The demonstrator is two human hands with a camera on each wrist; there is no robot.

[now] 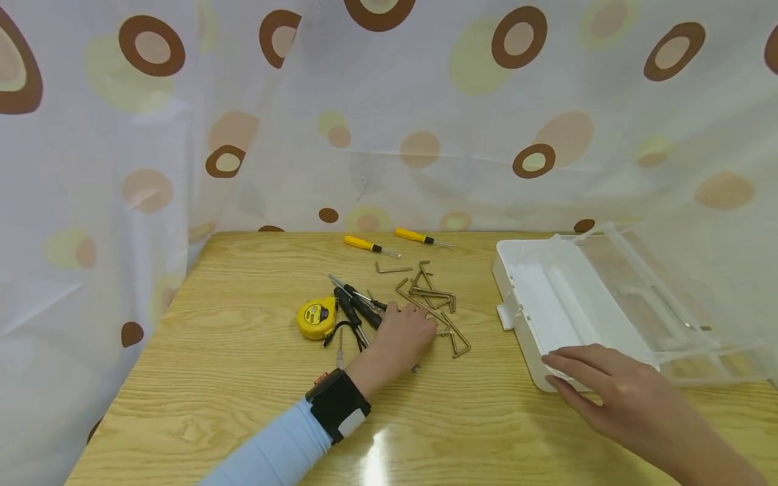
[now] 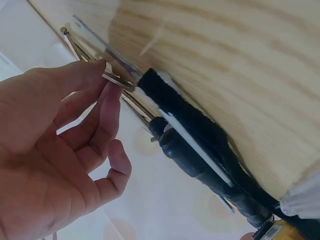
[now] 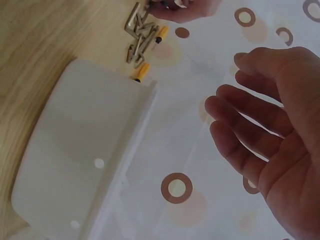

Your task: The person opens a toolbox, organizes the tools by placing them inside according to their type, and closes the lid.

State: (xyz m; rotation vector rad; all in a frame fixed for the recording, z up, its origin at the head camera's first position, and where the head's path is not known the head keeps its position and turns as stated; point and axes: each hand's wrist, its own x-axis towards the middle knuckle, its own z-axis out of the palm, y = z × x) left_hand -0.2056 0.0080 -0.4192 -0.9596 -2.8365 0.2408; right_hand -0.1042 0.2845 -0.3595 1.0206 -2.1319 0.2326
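Note:
My left hand [image 1: 401, 334] reaches into a pile of tools on the table. Its thumb and forefinger pinch a small flat metal piece [image 2: 118, 82] that looks like an open-end wrench; one forked end [image 1: 416, 368] shows below the hand. Black-handled screwdrivers [image 1: 348, 307] lie beside the hand, with a yellow tape measure [image 1: 317, 318] to their left. Bronze-coloured hex keys [image 1: 433, 293] are scattered just beyond the fingers. Over the near edge of a white toolbox [image 1: 535, 351], my right hand [image 1: 620, 388] hovers with relaxed fingers, holding nothing.
Two yellow-handled screwdrivers [image 1: 362, 243] lie at the back of the table [image 1: 255, 405]. The toolbox's transparent lid [image 1: 668, 297] is swung back to the right. A spotted curtain [image 1: 389, 108] hangs behind and along the sides.

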